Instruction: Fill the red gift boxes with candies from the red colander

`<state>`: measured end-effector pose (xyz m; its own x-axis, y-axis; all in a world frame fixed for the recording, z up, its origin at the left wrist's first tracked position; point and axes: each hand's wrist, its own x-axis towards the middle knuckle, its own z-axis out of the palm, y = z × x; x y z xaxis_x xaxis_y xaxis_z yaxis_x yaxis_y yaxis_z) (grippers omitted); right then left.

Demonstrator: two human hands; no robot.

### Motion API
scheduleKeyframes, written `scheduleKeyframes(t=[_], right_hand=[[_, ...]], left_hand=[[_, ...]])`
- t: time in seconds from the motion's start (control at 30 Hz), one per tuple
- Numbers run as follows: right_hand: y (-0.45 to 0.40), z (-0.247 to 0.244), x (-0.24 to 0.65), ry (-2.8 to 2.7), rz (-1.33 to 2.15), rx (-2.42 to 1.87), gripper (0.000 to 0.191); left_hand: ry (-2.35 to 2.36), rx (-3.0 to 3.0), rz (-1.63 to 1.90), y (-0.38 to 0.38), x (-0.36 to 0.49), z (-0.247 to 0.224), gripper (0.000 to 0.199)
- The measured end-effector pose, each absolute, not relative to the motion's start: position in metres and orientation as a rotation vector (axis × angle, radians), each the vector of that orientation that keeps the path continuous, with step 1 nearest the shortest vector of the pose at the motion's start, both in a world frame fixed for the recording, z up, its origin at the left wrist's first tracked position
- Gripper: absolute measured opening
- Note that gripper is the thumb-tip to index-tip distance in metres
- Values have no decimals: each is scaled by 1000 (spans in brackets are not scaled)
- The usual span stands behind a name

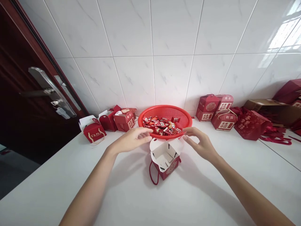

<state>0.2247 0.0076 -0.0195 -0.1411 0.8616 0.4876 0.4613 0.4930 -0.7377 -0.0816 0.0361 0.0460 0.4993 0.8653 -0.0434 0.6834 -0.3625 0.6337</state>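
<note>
A red gift box (pixel 169 169) with a white inside stands open on the white table, its flaps up and a red cord handle hanging at its left. No sweets show inside it. Just behind it is a red plastic basket (pixel 164 109) holding many wrapped sweets (pixel 162 125). My left hand (pixel 135 138) hovers at the basket's front left edge, fingers stretched out and holding nothing visible. Over at the front right edge, my right hand (pixel 199 142) is curved with thumb and fingers apart, nothing visible between them. Whether the fingertips touch the rim I cannot tell.
Several red boxes, one an open box (pixel 94 130), stand at the left by the wall. To the right are closed boxes (pixel 224 121), a tilted red box (pixel 251 125), a cardboard carton (pixel 263 105) and red ribbons (pixel 276 135). A dark door (pixel 21 94) borders the table's left.
</note>
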Motion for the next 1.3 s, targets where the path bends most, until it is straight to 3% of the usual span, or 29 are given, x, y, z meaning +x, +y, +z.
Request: scheduleKeyframes(t=[0.13,0.3,0.53,0.67,1.0,1.3], right_hand=[[51,-3,217,-1781,615,-1130,26],[107,-1,193,-1858,648,-1262,14],[131,-12,188,-1934,675,-1420,13],[131,-14,188,-1952,657,-1471,19],[128,-15,185,-1920,626,-1561,26],[128,-14,182,-1948,612,-1586,31]], left_hand=[[1254,2283,443,71,-65,52,45],[1273,2403,-134,127,-27,44,33],[1403,2383,-248,175,-18,15,71],[1348,2412,-125,181,-24,3,74],[1389,2386,454,179,-18,-6,30],[1167,2272,663,178,-18,-8,39]])
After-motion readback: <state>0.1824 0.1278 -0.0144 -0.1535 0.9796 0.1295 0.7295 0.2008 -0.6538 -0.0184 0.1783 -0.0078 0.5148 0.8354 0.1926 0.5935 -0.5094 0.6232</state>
